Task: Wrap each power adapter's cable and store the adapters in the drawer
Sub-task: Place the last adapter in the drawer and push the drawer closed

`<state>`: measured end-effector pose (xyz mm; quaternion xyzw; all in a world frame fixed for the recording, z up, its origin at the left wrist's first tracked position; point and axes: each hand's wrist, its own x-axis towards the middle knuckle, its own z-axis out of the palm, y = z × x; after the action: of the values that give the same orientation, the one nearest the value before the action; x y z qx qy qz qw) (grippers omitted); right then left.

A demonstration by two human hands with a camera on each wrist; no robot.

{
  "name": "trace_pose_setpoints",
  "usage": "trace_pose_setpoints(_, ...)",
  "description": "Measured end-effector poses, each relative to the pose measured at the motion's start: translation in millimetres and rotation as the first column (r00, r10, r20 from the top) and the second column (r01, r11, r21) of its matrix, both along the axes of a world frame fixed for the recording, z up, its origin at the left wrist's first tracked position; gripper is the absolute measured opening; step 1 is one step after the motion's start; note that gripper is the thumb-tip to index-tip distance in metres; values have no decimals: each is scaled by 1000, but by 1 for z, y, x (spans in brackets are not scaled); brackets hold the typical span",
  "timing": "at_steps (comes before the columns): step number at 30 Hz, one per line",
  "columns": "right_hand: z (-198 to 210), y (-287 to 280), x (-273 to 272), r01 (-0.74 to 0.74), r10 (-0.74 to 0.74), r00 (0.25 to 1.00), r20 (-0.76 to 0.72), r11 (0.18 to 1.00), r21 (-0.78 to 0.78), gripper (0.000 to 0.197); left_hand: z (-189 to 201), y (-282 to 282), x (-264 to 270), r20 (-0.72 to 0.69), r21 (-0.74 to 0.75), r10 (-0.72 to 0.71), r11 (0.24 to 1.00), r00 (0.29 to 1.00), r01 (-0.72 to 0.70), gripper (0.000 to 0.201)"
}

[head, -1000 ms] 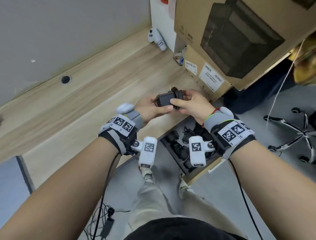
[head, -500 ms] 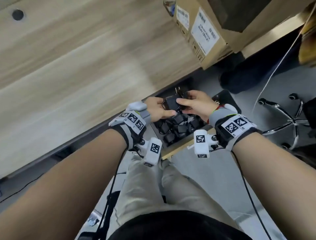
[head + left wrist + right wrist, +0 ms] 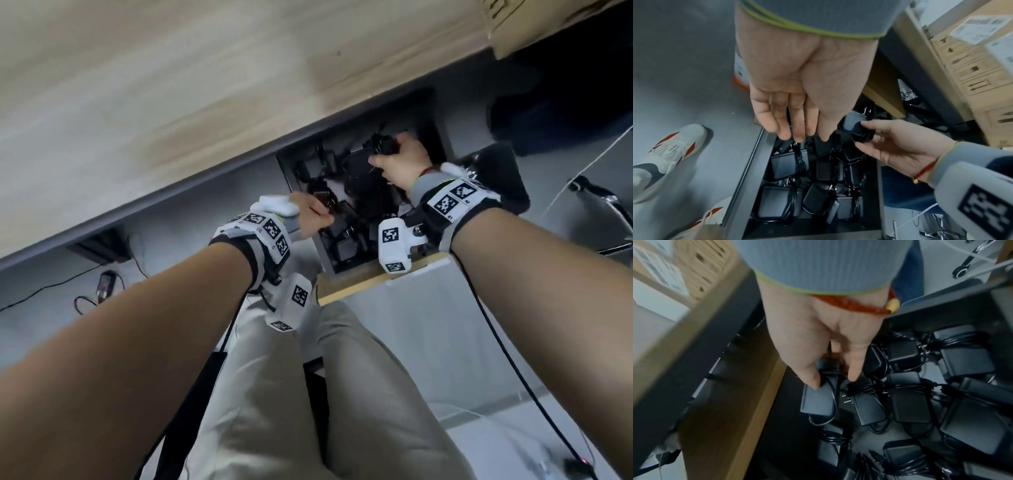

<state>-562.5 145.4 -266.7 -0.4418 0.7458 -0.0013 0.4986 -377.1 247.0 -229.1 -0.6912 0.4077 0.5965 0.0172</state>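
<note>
1. While the right hand [image 3: 824, 344] pinches the wrapped adapter [image 3: 818, 395] low over the open drawer [image 3: 748, 168], seat it in a gap among the stored adapters [image 3: 908, 402].
2. Keep the left hand [image 3: 797, 81], fingers relaxed and empty, off the coils.

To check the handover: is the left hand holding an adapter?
No, the left hand hangs with straight fingers above the drawer; the right hand holds the adapter.
</note>
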Motion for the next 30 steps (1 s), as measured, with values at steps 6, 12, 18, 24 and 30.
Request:
trace_pose_setpoints(6,-35,-29,16,-170,164,984,-66,979,-116,59,-37,-7,8,71,-11,21,1000,997,-20,14)
trace_pose_setpoints(12,-67,-31,16,-252,242,965,-102,963,-94,59,-64,1,7,143,9,27,1000,989,-29,21)
trace_pose_setpoints(18,-78,-35,13,-277,266,952,-149,959,-58,61,-70,2,0,173,11,59,998,983,-62,39)
trace_pose_setpoints(24,-84,-39,5,-258,234,941,-245,964,-70,57,-72,1,1,192,12,33,999,981,-36,31)
trace_pose_setpoints(30,-83,-43,7,-386,360,893,-272,921,-48,55,-72,0,-1,228,8,30,999,973,-33,24)
